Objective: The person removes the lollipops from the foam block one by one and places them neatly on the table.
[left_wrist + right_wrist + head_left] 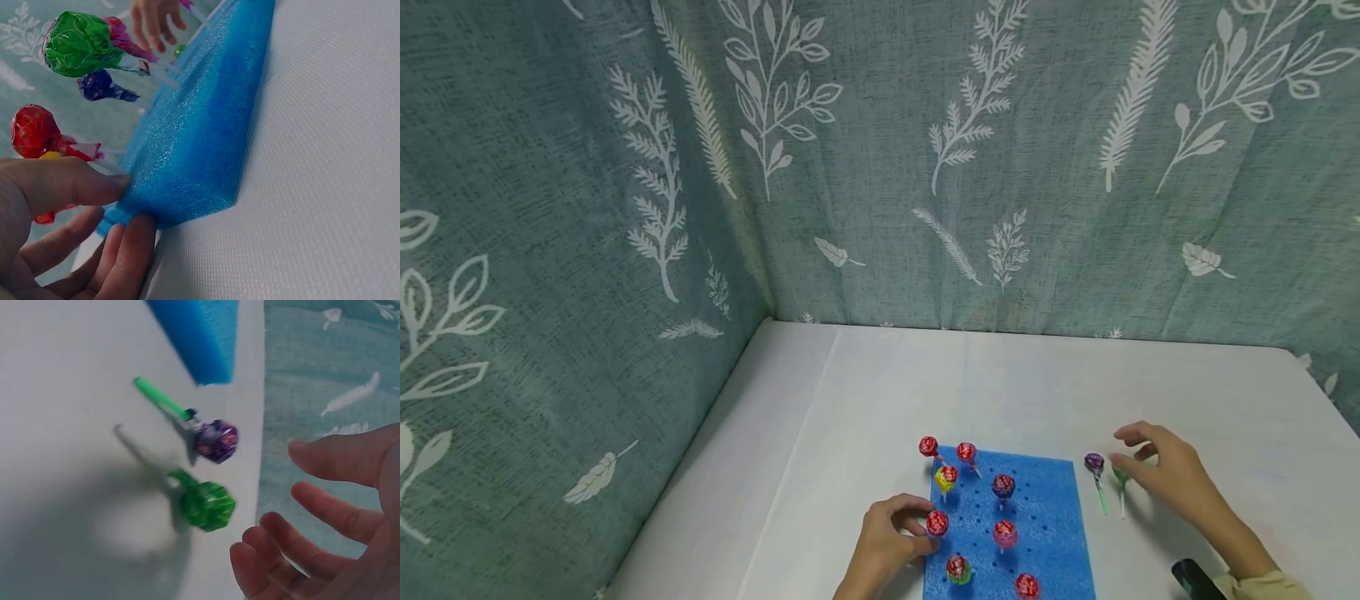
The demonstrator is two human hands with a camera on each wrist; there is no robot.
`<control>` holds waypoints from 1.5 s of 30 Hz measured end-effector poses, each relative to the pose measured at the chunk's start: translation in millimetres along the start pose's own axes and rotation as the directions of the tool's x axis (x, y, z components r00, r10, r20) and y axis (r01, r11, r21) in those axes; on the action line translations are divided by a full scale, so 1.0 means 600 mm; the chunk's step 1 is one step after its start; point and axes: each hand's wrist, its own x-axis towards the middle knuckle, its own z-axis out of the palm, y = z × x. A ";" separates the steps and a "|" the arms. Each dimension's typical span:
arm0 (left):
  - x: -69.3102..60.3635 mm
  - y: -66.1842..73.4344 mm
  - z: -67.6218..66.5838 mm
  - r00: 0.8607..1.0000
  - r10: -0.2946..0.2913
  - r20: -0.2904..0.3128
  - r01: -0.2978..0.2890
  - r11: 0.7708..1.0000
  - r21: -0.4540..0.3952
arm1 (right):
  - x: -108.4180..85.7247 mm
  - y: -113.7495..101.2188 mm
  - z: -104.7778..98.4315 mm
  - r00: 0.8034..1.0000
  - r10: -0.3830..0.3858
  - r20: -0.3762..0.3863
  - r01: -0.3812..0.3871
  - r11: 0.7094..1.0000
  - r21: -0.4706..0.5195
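Observation:
A blue foam block (pixel 1052 517) with small holes lies on the table, several wrapped lollipops standing in it by their sticks. My left hand (pixel 887 537) holds the block's left edge, beside a red lollipop (pixel 937 523). In the left wrist view, the thumb (pixel 75 181) lies on the block's upper face and the fingers (pixel 128 256) press its side. To the block's right, a purple lollipop (pixel 216 441) and a green lollipop (pixel 209 506) lie side by side. Over the green one hovers my right hand (pixel 1165 467), fingers spread and loosely bent, holding nothing.
The white table (pixel 850 400) extends behind and left of the block. A patterned green curtain (pixel 880 275) hangs along its back and left sides. Near the right forearm is a black object (pixel 1197 578), partly out of frame.

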 end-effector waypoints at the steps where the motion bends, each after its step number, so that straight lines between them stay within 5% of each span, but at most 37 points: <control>1: 0.000 -0.001 0.000 1.000 -0.001 0.000 0.001 1.000 -0.003 | 0.000 -0.002 0.000 1.000 -0.025 -0.012 0.025 1.000 0.001; 7: -0.004 -0.002 0.001 1.000 -0.004 -0.005 0.004 1.000 -0.008 | -0.004 -0.025 0.000 0.988 -0.134 -0.077 0.135 0.991 0.008; 27: -0.007 -0.001 0.003 1.000 -0.011 -0.025 0.011 1.000 -0.002 | -0.031 -0.099 -0.001 0.984 -0.171 0.049 0.167 0.983 0.074; 45: -0.004 -0.002 0.004 0.999 0.007 -0.042 -0.006 1.000 0.019 | -0.062 -0.118 0.029 0.941 -0.337 0.022 0.329 0.931 0.158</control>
